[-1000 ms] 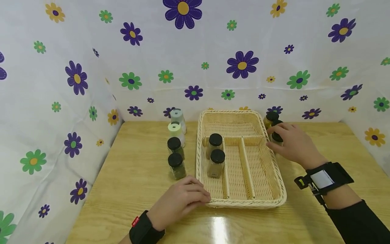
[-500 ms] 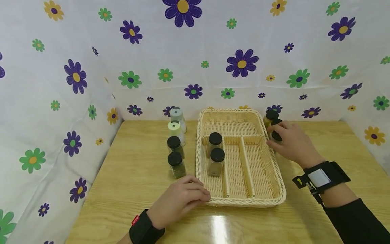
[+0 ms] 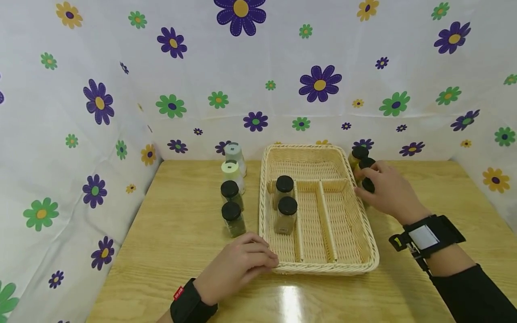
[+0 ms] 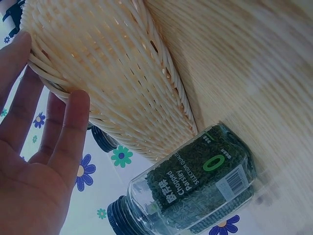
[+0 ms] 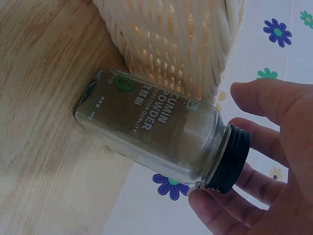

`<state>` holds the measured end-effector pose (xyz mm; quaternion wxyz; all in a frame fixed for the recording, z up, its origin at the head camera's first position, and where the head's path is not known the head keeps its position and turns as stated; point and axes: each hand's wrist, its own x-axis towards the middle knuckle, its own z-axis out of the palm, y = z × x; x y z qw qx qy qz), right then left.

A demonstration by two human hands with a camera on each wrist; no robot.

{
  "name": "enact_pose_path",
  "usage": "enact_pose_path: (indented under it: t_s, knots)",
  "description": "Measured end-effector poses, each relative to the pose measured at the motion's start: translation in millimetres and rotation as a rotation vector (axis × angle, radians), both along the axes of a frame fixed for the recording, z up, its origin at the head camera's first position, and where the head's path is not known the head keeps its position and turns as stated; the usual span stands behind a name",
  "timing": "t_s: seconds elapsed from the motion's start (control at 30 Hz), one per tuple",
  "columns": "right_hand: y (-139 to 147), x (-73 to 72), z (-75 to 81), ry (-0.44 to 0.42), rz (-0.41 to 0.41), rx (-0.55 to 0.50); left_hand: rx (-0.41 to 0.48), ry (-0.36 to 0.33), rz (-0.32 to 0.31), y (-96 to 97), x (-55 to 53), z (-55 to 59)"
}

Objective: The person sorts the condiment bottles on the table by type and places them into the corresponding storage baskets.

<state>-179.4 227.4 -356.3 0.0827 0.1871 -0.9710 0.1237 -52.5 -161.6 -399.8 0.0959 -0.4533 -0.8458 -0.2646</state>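
Observation:
My left hand [image 3: 240, 264] holds the near left corner of a divided wicker basket [image 3: 317, 269]; in the left wrist view its fingers [image 4: 76, 112] lie on both sides of the rim. At the basket's far right side, my right hand [image 3: 389, 190] has its fingers round the black lid of a spice jar [image 3: 368, 185]. Its label reads cumin powder in the right wrist view, where the jar [image 5: 151, 127] stands on the table against the basket wall, the thumb a little off the lid. Two black-lidded jars [image 3: 286, 215] stand in the basket's left compartment.
Left of the basket, a row holds two black-lidded jars [image 3: 233, 220], a yellow-capped bottle [image 3: 232, 172] and a pale blue-capped bottle [image 3: 234, 154]. One jar is chopped parsley [image 4: 190, 181]. More black-lidded jars [image 3: 358, 154] stand behind my right hand. A flowered cloth [image 3: 242, 67] backs the table.
My right hand and the lid in its fingers have shifted very slightly, showing more of the jar behind. The left hand stays on the basket corner.

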Motion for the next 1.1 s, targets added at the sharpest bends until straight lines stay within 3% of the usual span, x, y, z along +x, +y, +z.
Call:
enact_pose_path:
  t_s: [0.47, 0.77, 1.1]
  knots:
    - [5.1, 1.8, -3.7, -0.094, -0.029, 0.007, 0.001, 0.001, 0.005, -0.4, 0.7, 0.4]
    - [4.0, 3.7, -4.8, -0.052, -0.011, -0.011, 0.013, 0.001, 0.000, -0.8, 2.7, -1.5]
    - [6.1, 3.0, -2.3, -0.061, 0.010, -0.040, 0.001, 0.010, 0.002, -0.6, -0.2, 0.7]
